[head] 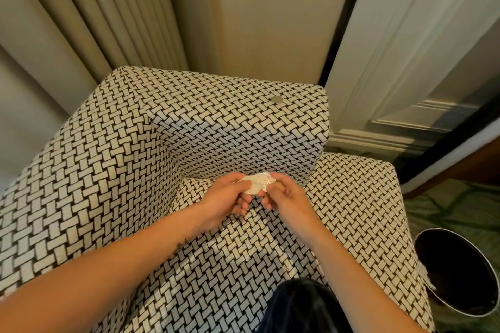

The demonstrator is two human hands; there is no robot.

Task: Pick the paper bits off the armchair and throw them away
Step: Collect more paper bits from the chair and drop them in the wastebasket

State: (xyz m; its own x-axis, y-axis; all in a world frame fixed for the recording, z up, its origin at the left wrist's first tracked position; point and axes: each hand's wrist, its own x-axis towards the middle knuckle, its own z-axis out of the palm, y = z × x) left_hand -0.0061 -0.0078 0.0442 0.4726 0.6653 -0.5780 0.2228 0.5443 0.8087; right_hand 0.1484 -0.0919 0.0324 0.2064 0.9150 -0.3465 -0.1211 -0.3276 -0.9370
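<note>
The armchair (pixel 113 170) is covered in a black-and-white woven pattern and fills most of the view. Over the back of its seat, both my hands meet around a small crumpled wad of pale paper bits (pixel 257 183). My left hand (pixel 226 197) pinches the wad from the left with thumb on top. From the right, my right hand (pixel 284 193) grips the same wad with its fingertips. A small round grey spot (pixel 277 100) lies on top of the chair's backrest; I cannot tell what it is.
A round black bin (pixel 454 270) with a pale rim stands on the green carpet to the right of the armchair. Beige curtains (pixel 108 13) hang behind the chair on the left. A white panelled door (pixel 405 62) is at the right.
</note>
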